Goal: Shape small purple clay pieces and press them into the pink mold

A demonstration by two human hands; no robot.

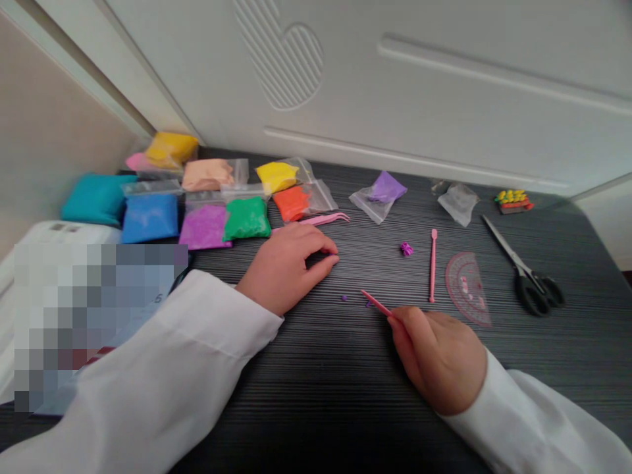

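Note:
My right hand (pixel 437 352) grips a thin pink clay modelling tool (pixel 377 303), its pointed tip aimed left just above the table. Close to that tip lie small purple clay bits (pixel 368 304) and a tiny purple clay ball (pixel 344 298). Further left, my left hand (pixel 291 266) is in a pinch, thumb and index tips almost meeting; whether anything tiny is between them cannot be made out. Behind its knuckles lie pink tweezers (pixel 323 219), partly hidden. A small ridged purple clay piece (pixel 406 249) sits beyond the tool.
Bagged coloured clay, including a green pack (pixel 247 218) and a purple pack (pixel 388 187), lines the back. At right are another pink tool (pixel 433 266), a protractor (pixel 467 288), black-handled scissors (pixel 533 283) and a yellow-and-red clay model (pixel 513 201). A blurred-out device (pixel 123 296) stands left.

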